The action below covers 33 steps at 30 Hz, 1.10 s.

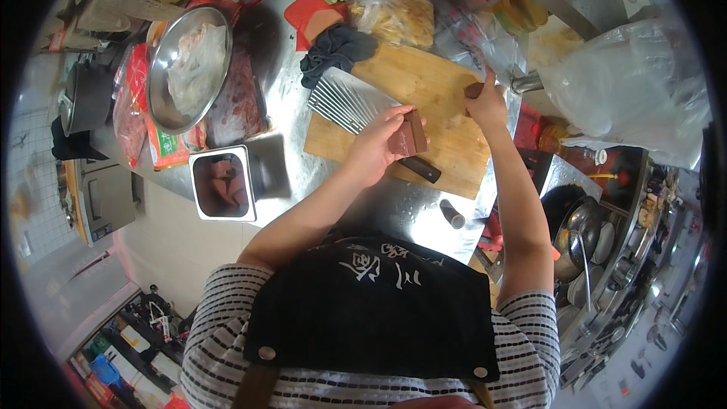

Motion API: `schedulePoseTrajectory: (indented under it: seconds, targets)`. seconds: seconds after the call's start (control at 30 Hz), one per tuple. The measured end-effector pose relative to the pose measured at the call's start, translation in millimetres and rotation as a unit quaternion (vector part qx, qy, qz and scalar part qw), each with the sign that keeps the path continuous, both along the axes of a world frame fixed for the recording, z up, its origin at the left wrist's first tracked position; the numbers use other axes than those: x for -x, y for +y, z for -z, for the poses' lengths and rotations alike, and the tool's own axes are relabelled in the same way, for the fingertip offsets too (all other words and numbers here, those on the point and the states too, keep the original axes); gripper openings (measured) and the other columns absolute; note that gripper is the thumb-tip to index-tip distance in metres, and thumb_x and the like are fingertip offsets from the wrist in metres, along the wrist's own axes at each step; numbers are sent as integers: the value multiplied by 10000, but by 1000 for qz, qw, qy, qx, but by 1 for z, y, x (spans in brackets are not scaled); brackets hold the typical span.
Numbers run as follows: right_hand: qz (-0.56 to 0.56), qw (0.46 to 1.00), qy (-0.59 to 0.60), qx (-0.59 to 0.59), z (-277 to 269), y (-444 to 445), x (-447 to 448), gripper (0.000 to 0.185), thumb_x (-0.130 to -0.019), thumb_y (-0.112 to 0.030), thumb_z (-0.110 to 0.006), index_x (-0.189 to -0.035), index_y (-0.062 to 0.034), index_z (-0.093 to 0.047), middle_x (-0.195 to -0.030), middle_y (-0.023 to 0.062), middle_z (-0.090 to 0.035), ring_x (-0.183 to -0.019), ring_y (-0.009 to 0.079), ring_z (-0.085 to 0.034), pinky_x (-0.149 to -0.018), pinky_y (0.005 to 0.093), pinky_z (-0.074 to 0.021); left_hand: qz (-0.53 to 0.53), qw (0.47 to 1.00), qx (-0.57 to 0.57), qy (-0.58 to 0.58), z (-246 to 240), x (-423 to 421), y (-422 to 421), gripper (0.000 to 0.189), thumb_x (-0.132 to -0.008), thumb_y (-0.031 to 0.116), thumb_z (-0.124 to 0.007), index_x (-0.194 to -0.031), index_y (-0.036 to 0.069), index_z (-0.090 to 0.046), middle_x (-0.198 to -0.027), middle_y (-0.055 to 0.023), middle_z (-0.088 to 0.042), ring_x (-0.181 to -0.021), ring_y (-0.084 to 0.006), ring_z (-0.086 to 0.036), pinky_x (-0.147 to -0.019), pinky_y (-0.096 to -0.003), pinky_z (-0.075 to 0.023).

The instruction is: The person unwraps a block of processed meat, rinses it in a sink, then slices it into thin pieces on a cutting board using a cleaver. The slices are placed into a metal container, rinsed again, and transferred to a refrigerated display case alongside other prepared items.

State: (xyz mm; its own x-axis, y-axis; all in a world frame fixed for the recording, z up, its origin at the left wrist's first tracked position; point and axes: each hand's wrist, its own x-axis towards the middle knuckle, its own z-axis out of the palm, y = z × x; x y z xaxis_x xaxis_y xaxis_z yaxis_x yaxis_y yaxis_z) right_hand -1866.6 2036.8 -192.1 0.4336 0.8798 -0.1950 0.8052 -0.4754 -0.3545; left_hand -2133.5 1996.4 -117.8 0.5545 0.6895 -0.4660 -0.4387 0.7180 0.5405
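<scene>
My left hand [369, 145] holds a smooth reddish-brown block [408, 135], which looks like blood curd, above the wooden cutting board [437, 82]. At the board's right edge, my right hand [488, 105] grips a small dark brown piece [473, 91], its index finger stretched out past it. A cleaver with a ridged steel blade [346, 99] lies across the board beneath my left hand. Its dark handle [420, 169] points toward me, and my left hand hides part of the blade. Similar brown chunks [224, 184] sit in a square steel container [247, 182] to the left.
A steel bowl [224, 76] with a plastic-wrapped item stands at the left, beside packaged meat [235, 96]. A dark cloth [338, 48] lies at the board's far corner, near a bag of yellow food [392, 14]. A small dark cylinder [452, 214] rests on the steel table's near side.
</scene>
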Motion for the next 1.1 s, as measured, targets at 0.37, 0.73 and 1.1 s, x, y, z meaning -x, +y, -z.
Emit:
schedulePoseTrajectory:
  seconds: [0.37, 0.73, 1.1]
  targets:
    - [0, 994, -54, 91, 22, 12, 2, 934, -788, -427, -571, -1481, -28, -88, -971, 239, -676, -951, 388, -650, -848, 465, -501, -119, 993, 18, -9, -11, 61, -15, 371, -1001, 263, -426, -1303, 48, -424, -1189, -155, -589, -1052, -328, -613, -944, -453, -480]
    - [-2, 997, 77, -11, 25, 20, 37, 830, -712, -190, -669, -1433, -115, -264, -1042, 166, -634, -813, 278, -651, -675, 371, -519, -350, 879, 0, 325, -27, 257, -97, 408, -919, 79, -543, -1302, 51, -404, -1191, -166, -562, -1027, -307, -613, -843, -423, -529]
    - [-386, 785, 480, 63, -91, -41, 363, 685, -740, 36, -603, -1378, -92, -390, -955, 61, -554, -732, 114, -544, -560, 262, -459, -218, 750, -271, 563, 36, 344, -88, 274, -838, -35, -494, -1059, 17, -648, -1009, -113, -667, -947, -221, -641, -868, -325, -498]
